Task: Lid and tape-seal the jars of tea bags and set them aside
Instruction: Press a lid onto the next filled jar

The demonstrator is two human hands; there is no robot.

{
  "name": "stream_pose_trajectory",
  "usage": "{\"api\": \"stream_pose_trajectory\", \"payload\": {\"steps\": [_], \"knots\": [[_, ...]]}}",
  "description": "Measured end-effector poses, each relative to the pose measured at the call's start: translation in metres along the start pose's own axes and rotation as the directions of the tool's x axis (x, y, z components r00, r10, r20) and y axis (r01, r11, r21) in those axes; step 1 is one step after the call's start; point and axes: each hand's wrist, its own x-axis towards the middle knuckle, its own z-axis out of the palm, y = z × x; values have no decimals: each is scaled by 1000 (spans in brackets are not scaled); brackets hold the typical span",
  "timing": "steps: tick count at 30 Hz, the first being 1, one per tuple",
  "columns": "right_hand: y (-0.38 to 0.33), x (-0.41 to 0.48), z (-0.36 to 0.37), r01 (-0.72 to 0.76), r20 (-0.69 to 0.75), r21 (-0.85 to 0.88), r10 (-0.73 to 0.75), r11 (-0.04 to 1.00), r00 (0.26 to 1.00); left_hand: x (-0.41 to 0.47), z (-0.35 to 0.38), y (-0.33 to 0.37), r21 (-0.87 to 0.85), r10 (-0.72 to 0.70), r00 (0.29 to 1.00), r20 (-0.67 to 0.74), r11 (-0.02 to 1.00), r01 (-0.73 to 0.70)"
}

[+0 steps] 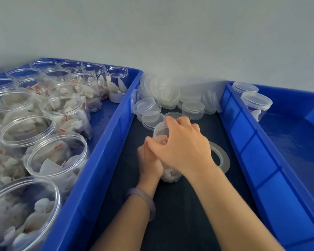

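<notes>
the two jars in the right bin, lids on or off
On: both jars in the right bin carry clear lids capping their mouths. Tape seal too small to tell.

Quick count: one tape roll [223,158] and two blue trays [105,151]. Left of the roll there are roughly fifteen open jars [65,113], some cut off at the edge. Right of it are two lidded jars [256,104]. Just beside it sits one more jar [159,131]. Behind it are a dozen-plus loose lids [170,93], too piled up to count exactly.
</notes>
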Motion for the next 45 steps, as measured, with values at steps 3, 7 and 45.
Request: {"api": "stream_pose_trajectory", "payload": {"steps": [3,7,45], "knots": [[14,6,-16,156,88,81,-163,984,983,2,-3,2,-97,76,997,23,993,-74],[30,12,-33,277,245,348,-372,896,895,5,-5,3,-32,153,967,203,988,-150],[12,-7,-14,127,110,-52,-121,991,987,-11,-22,2,-22,25,935,354,1000,-18]]}}
